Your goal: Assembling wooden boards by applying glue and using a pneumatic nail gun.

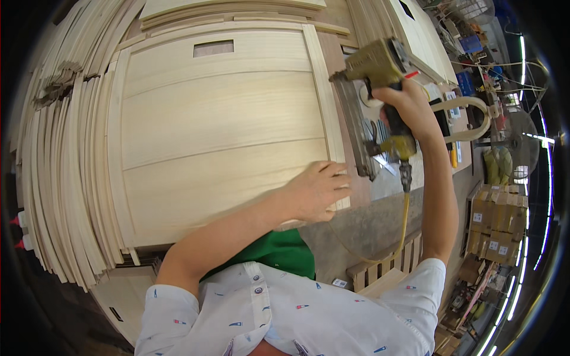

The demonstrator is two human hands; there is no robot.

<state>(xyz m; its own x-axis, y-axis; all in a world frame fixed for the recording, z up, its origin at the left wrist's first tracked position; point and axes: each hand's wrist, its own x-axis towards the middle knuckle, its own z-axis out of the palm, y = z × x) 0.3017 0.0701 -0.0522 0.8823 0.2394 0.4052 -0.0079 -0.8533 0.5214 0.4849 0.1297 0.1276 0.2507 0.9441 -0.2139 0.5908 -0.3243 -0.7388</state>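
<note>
A pale wooden panel (219,110) lies flat in front of me, with a rectangular cut-out near its far edge and narrow strips along its sides. Over its near right corner rests my left hand (312,193), fingers apart and bent, touching the right-hand strip (323,89). My right hand (409,110) is closed around the black grip of an olive-yellow pneumatic nail gun (374,65). The gun is raised to the right of the panel, its nose apart from the wood. A yellow air hose (405,219) hangs from the fitting at its lower end.
Stacked wooden strips (62,190) stand along the panel's left side. More boards (231,9) are piled beyond it. On the right are a curved pale wooden piece (478,118), a fan (522,133) and cardboard boxes (496,216). A slatted wooden pallet (409,255) lies below the bench.
</note>
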